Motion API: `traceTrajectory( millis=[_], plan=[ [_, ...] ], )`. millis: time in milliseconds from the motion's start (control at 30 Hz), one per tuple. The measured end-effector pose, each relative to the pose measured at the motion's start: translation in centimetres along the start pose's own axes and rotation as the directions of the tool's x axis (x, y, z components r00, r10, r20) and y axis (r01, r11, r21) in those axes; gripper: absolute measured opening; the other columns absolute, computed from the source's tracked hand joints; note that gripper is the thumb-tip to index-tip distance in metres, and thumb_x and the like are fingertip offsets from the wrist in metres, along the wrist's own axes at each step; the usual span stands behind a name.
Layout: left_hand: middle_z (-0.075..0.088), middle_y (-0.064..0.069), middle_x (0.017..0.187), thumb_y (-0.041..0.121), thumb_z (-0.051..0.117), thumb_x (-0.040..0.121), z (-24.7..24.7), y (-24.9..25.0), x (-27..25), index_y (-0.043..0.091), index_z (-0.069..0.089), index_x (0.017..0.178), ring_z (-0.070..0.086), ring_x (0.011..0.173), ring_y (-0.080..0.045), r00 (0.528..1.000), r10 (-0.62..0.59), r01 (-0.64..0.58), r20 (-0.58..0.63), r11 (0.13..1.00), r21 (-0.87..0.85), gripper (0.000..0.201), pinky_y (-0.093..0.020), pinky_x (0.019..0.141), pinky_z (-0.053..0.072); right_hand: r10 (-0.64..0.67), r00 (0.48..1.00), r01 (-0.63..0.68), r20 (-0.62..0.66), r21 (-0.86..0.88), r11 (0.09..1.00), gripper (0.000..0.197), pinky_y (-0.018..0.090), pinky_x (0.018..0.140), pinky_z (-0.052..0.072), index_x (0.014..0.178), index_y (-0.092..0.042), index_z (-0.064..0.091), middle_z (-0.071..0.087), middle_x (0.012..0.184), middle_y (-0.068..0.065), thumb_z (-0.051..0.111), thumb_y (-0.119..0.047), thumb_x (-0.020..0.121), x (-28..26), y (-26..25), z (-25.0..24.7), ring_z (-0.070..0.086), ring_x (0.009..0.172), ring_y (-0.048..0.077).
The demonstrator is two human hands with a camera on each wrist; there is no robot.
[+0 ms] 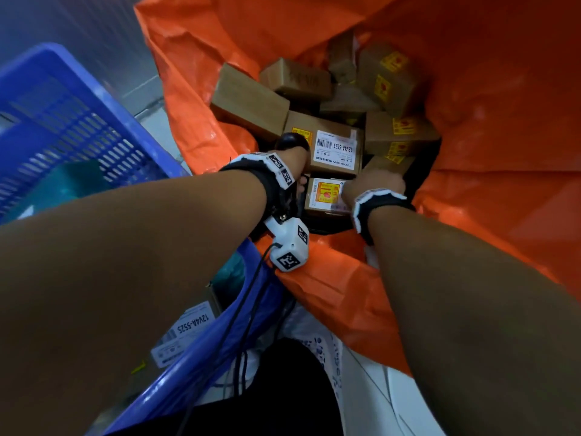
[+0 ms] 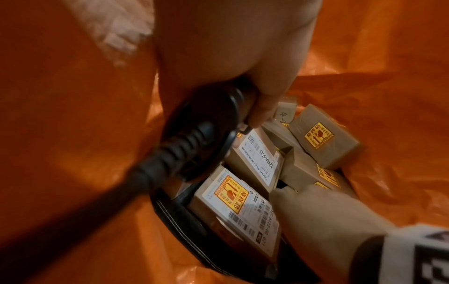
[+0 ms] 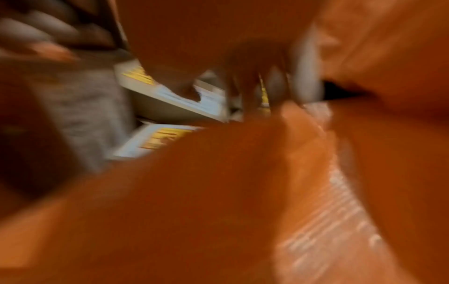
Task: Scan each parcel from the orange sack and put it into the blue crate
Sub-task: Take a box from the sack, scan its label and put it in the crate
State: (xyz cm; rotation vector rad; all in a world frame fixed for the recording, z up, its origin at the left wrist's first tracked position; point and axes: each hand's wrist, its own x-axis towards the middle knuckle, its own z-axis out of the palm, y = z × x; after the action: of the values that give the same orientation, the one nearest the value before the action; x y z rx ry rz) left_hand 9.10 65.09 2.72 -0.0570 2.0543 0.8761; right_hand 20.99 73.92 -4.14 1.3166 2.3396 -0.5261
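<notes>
1. Left hand [image 2: 245, 57] grips the black scanner [image 2: 206, 123] inside the orange sack [image 1: 471, 73].
2. Right hand [image 1: 375, 184] rests on a labelled parcel [image 1: 325, 195]; its grasp is seemingly unfinished, so I cannot tell.
3. Blue crate [image 1: 63, 99] sits at nine o'clock.

Orange sack [image 1: 471, 73] wide open, brown parcels [image 1: 317, 80] piled inside. Nearest small parcel [image 1: 325, 196] lies flat, yellow sticker and white label up. Black scanner [image 2: 206, 124] just above it. Blue crate [image 1: 63, 121] beside sack, holds labelled parcel [image 1: 185, 335].
</notes>
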Motion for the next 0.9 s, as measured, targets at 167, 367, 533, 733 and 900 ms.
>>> traceTrajectory(
  millis=[167,367,533,733,900],
  plan=[
    [0.070,-0.017,0.082,0.031,0.064,0.090,0.3,0.0,2.3,0.003,0.067,0.104,0.068,0.068,-0.029,0.997,0.077,-0.078,-0.022,0.997,-0.019,0.032,-0.031,0.067,0.055,-0.066,0.997,0.070,0.033,-0.162,0.984,0.092,0.058,0.108,0.039,0.151,-0.021,0.026,0.025,0.155,0.014,0.069,-0.050,0.075,3.0,1.5,2.3,0.024,0.142,0.039],
    [0.076,-0.009,0.091,0.048,0.069,0.055,2.0,0.1,6.0,0.009,0.076,0.094,0.073,0.088,-0.032,0.977,0.169,-0.160,-0.133,0.985,0.070,0.055,-0.046,0.091,0.057,-0.106,0.994,0.107,0.014,-0.138,0.985,0.118,0.065,0.104,0.038,0.143,-0.028,0.018,0.023,0.148,0.013,0.088,-0.049,0.051,2.9,3.0,6.3,0.001,0.146,0.041],
    [0.074,-0.013,0.088,0.038,0.068,0.070,2.2,-0.4,4.9,0.004,0.074,0.096,0.071,0.076,-0.031,0.981,0.193,-0.192,-0.005,0.976,0.106,0.043,-0.037,0.074,0.060,-0.068,0.996,0.069,-0.058,0.008,0.998,0.097,0.057,0.110,0.037,0.146,-0.016,0.022,0.029,0.151,0.016,0.081,-0.038,0.072,1.5,3.8,7.4,0.004,0.149,0.038],
    [0.075,-0.023,0.078,0.024,0.066,0.087,1.6,-0.4,2.3,-0.005,0.068,0.108,0.066,0.046,-0.030,0.989,0.151,-0.151,0.001,0.988,-0.017,0.036,-0.036,0.052,0.057,-0.031,0.997,0.030,-0.066,-0.028,0.999,0.089,0.054,0.103,0.042,0.150,-0.022,0.017,0.031,0.149,0.013,0.072,-0.036,0.081,-0.4,4.5,9.0,0.004,0.149,0.042],
    [0.074,-0.023,0.078,0.023,0.063,0.088,1.7,-0.7,3.0,-0.007,0.065,0.112,0.063,0.040,-0.031,0.987,0.153,-0.151,0.045,0.988,-0.036,0.039,-0.033,0.046,0.052,-0.031,0.999,0.031,0.008,-0.016,0.999,0.085,0.057,0.103,0.042,0.146,-0.023,0.023,0.033,0.146,0.016,0.074,-0.036,0.079,0.3,4.1,8.1,-0.002,0.147,0.048]
  ],
)
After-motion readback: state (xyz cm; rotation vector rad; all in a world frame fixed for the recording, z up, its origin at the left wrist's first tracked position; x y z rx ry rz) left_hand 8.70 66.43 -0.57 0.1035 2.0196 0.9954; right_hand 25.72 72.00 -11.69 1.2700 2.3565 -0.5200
